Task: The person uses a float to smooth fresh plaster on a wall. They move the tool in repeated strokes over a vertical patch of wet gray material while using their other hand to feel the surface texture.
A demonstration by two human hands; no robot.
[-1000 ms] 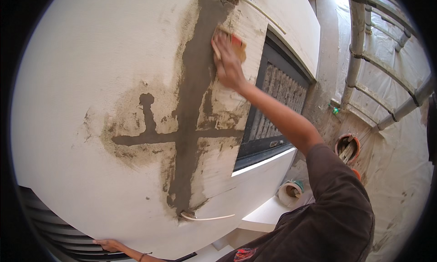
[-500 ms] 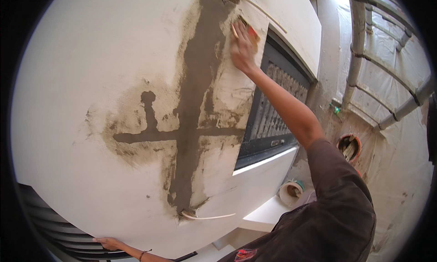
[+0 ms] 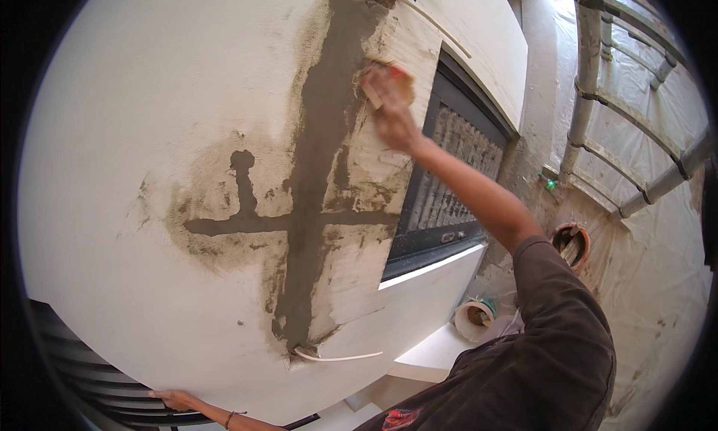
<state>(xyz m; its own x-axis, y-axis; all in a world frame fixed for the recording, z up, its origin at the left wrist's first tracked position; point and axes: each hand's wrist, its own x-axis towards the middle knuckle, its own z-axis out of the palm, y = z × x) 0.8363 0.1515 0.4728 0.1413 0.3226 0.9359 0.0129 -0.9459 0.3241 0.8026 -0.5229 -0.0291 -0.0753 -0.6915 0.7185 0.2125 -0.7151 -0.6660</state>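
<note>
1. Left hand (image 3: 173, 399) low on the wall (image 3: 112, 169), fingers spread flat, holding nothing.
2. Mid: grey mortar (image 3: 314, 176) fills the cross-shaped chase; looks packed top to btm, edges rough, smears to clean.
3. Right hand (image 3: 389, 109), fingers clamped on orange sponge float (image 3: 394, 78), rubbing near top; lower part seems left.

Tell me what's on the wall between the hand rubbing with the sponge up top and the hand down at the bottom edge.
In the head view, the grey cross-shaped mortar patch lies between the right hand and the left hand.
</note>
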